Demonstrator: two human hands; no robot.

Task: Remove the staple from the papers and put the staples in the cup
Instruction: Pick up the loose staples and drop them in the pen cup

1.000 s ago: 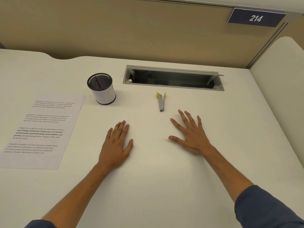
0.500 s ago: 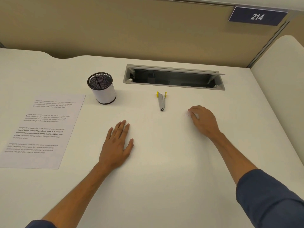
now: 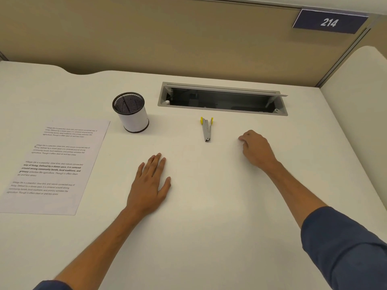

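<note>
A dark sign (image 3: 329, 21) on the partition wall, well beyond the staple remover and to its right, reads "214" in white. The staple remover (image 3: 207, 129) lies flat on the white counter (image 3: 209, 216), its long axis running away from me: the yellow grips point toward the open gray cable slot (image 3: 222, 98) just beyond it, and the metal tip points back toward me. Left of the staple remover stands the cup (image 3: 131, 112), upright, white-sided with a black mesh inside and a black rim. Farther left of the staple remover and nearer to me lie the papers (image 3: 52, 166), flat on the counter, with four blocks of small printed text; I can make out "Village life is a peaceful, close-knit" and a bold line about "a slower pace", the rest too small to read. My left hand (image 3: 149, 183) rests flat, fingers straight, palm down, nearer to me than the staple remover and a little left of it, holding nothing. My right hand (image 3: 256, 149) sits just right of the staple remover's tip, apart from it, fingers curled under, with nothing visible in its grip.
</note>
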